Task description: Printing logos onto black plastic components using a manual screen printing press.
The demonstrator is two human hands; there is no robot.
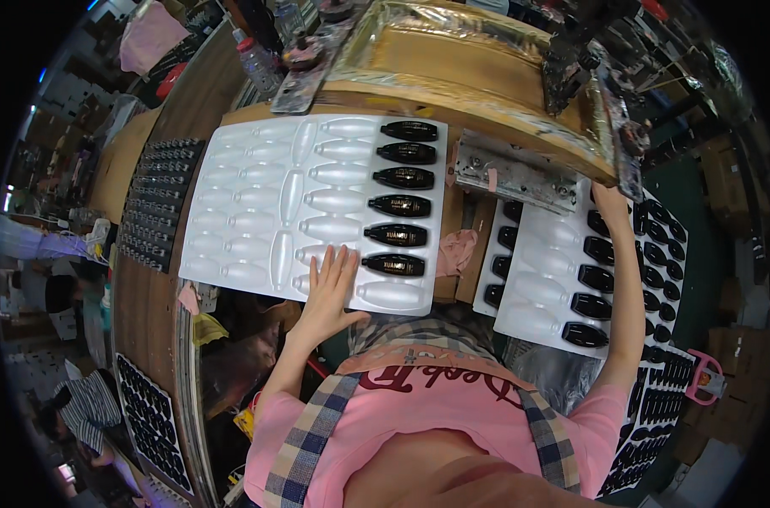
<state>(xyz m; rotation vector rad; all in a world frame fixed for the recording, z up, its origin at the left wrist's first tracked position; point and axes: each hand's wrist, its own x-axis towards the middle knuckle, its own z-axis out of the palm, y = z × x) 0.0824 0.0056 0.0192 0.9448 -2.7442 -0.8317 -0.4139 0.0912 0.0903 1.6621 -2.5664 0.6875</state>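
Observation:
My left hand (331, 286) lies with fingers apart on the near edge of a white moulded tray (258, 161) with bottle-shaped hollows. Several glossy black bottle-shaped pieces (399, 207) with gold print fill part of the tray's right column; its nearest hollow is bare. My right arm reaches forward over a second white tray (548, 261), which holds more black pieces (590, 305) along its right side. My right hand (608, 201) is at that tray's far right corner, just under the wooden frame; its fingers are mostly hidden, so what it touches cannot be made out.
A wood-edged frame (487, 102) wrapped in shiny film hangs ahead, above a metal fixture (516, 182). Stacked trays of black pieces (656, 254) stand at the right. Rows of small metallic pieces (160, 203) lie left on a wooden bench (139, 317). A red-capped bottle (256, 63) stands far left.

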